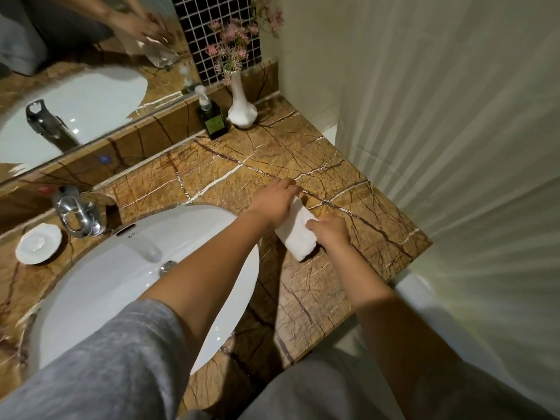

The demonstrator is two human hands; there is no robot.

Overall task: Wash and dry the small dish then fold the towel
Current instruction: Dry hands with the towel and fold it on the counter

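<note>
You stand at a brown marble counter (318, 165) veined with white and dark lines, in a bathroom with a pale ribbed curtain (454, 131) filling the right side of the frame. Just right of centre, the white towel (298, 234) lies on the counter as a narrow, folded bundle running diagonally. Your left hand (277, 201) presses on its upper end, fingers curled over the cloth, and your right hand (328, 230) pinches its right edge near the middle; both hands are closed on the towel, though how firmly they squeeze is hard to tell from this angle. The small dish (38, 243), white and round, sits at the left edge of the frame on the counter, well apart from the towel and just beside the chrome tap (79, 214). Between them the white oval sink (121, 268) takes up the lower left centre, with your left forearm crossing over it. In the upper middle, against the back ledge, stand a dark soap dispenser (213, 116) and a white vase (241, 109) of pink flowers. A mirror (75, 86) fills the upper left.
</note>
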